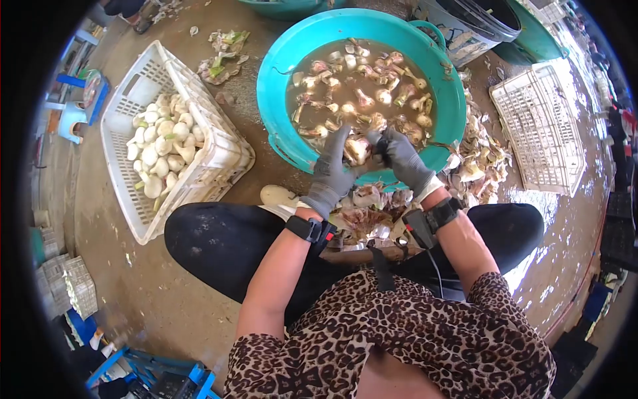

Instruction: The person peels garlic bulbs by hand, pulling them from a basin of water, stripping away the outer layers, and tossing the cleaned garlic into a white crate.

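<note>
In grey gloves, both hands meet over the near rim of a round teal tub. My left hand is closed around a garlic bulb with brownish-purple outer skin. Just to the right, my right hand has its fingers curled in against the bulb's side; whatever they pinch is hidden by the dark glove tips. Murky water fills the tub, with several unpeeled garlic bulbs floating in it. Below the hands, loose garlic skins lie in a heap between the knees.
On the left stands a white plastic crate holding peeled white bulbs. Another white crate sits at the right, past a pile of skins. A dirty bucket is behind the tub. The floor looks wet.
</note>
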`<state>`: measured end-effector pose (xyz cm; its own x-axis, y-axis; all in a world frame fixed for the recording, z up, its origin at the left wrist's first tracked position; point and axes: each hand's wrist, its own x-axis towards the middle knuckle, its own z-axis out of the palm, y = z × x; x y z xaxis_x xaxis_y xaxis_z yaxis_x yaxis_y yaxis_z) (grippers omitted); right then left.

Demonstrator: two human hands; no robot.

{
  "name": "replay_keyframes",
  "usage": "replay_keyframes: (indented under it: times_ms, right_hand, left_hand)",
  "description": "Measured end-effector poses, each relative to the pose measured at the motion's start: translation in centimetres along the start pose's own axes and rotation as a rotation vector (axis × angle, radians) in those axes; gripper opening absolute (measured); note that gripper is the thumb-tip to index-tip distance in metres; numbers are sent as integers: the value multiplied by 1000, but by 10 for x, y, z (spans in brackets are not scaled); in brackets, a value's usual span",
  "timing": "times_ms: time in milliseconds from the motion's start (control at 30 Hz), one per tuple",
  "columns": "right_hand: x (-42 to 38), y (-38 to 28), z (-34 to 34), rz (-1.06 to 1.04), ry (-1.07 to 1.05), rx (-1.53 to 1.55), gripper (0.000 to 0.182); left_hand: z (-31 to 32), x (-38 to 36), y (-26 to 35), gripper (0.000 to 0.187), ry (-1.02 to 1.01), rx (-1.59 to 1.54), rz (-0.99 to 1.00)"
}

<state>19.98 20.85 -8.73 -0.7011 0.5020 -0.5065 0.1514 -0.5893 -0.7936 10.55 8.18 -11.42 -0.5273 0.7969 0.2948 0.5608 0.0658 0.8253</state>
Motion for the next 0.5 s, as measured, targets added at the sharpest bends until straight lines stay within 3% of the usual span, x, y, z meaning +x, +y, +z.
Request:
replay_keyframes:
  times_ms: [100,500]
  right_hand:
    - [-4,-2,10,3,79,-346,19]
    - [-21,-10,2,120,-120,8,17]
  left_hand:
    - [-10,0,4,75,-69,46,-26]
    - [-27,5,10,63,-129,-213,-58]
